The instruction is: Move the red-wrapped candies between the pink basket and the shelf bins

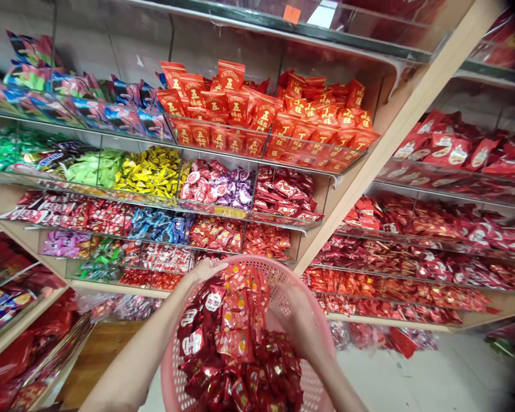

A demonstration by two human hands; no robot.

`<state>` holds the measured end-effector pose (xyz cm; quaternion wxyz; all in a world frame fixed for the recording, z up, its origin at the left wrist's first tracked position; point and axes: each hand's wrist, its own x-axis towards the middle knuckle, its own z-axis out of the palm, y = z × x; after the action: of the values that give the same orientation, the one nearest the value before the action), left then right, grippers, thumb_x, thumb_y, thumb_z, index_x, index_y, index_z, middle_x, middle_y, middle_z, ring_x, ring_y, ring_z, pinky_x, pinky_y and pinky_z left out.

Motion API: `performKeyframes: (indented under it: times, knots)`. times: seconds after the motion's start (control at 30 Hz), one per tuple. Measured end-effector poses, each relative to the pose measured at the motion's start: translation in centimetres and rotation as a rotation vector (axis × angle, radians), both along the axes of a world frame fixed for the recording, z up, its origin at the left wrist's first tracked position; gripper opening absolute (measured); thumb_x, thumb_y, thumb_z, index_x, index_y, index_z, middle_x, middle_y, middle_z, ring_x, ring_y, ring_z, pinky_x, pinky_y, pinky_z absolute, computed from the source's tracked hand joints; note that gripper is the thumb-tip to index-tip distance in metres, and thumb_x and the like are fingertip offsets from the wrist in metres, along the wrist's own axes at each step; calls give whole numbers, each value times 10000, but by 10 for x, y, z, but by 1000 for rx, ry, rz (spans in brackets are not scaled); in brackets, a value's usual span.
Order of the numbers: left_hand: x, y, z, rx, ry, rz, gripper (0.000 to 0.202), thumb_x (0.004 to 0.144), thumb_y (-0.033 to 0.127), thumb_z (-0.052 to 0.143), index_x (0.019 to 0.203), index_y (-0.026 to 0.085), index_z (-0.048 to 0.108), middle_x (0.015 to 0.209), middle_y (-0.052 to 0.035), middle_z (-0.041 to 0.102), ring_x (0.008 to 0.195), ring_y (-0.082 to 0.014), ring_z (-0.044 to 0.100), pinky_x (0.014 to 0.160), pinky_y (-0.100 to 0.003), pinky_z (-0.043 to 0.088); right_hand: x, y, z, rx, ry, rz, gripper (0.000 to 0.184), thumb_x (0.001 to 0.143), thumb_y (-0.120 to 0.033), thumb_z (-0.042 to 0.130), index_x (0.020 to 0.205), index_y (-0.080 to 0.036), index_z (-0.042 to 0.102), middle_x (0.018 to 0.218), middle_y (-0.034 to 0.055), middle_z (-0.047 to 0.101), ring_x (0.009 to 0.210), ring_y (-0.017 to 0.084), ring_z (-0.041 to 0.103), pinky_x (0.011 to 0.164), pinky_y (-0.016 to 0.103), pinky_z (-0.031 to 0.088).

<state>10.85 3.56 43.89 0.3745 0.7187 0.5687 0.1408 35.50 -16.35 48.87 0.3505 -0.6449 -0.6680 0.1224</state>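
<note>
I'm looking past the person's arms at a pink plastic basket (168, 372) held low in front of a wall of candy shelves. Its perforated sides flare up to a rounded rim, and the mouth faces upward, toward the person. The near edge falls out of view, so I can't make out a long axis for it. The left hand (206, 269) is clasped on the far left part of the rim, thumb side uppermost, fingertips mostly hidden. The right hand (298, 326) is inside the basket at its right side, pointing away from the person toward the shelves; it is so blurred that I can't tell whether its fingers are spread or pinching a packet.

In the basket, orange-printed red packets (236, 320) form a column running lengthwise from the far rim toward the person. Dark red packets with white labels (193, 342) lie to the left of them, and small shiny red sweets (266, 372) are heaped nearer the person, pointing every which way.

Behind, clear-fronted shelves carry red packets with gold lettering (240, 109), yellow-wrapped sweets (152, 174), purple-and-white sweets (240, 186) and blue-wrapped sweets (158, 226). A slanting wooden post (372, 165) divides them from more red packets at right.
</note>
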Motion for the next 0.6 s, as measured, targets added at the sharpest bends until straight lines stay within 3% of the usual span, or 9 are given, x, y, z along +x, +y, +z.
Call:
performKeyframes:
  times: [0.1,0.17,0.27,0.37,0.47,0.6]
  knots:
    - [-8,-4,6,-10,2,24,559,543,732,463,398,205,347,391,37,298,430,-92,301,469,-253,188,56,-13,-15,53,205,-387,611,641,-459,638,1165,-176,502,1244,129,450,1197,309,335,1024,481,190]
    - [-13,-7,8,-11,11,25,560,550,733,456,394,207,340,389,39,293,421,-90,294,466,-255,188,71,-31,-28,-79,530,-454,695,578,-456,674,1187,-182,481,1240,118,474,1188,294,380,1002,447,272]
    - [-21,-14,11,-9,17,39,565,554,737,446,392,212,315,385,48,263,406,-83,268,464,-255,183,55,-57,-42,-316,1087,-401,633,626,-442,632,1208,-249,473,1172,56,558,1092,250,503,901,377,409]
    - [-29,-24,15,-9,12,103,561,545,743,443,399,212,336,383,47,280,420,-95,305,474,-251,200,26,-69,-42,-364,1407,-326,574,634,-370,608,1180,-212,523,1076,61,622,1026,257,548,887,378,415]
    - [-38,-39,20,-3,38,199,553,543,744,433,412,212,365,387,40,317,441,-117,363,485,-249,221,16,-66,-37,-350,1521,-234,571,602,-311,601,1164,-221,552,975,55,665,973,275,574,880,409,410]
    - [-56,-63,27,-12,137,301,542,564,736,414,418,216,367,401,25,370,451,-135,407,492,-249,235,25,-58,-34,-408,1529,-128,537,572,-301,604,1105,-235,600,862,51,688,909,296,598,823,430,433]
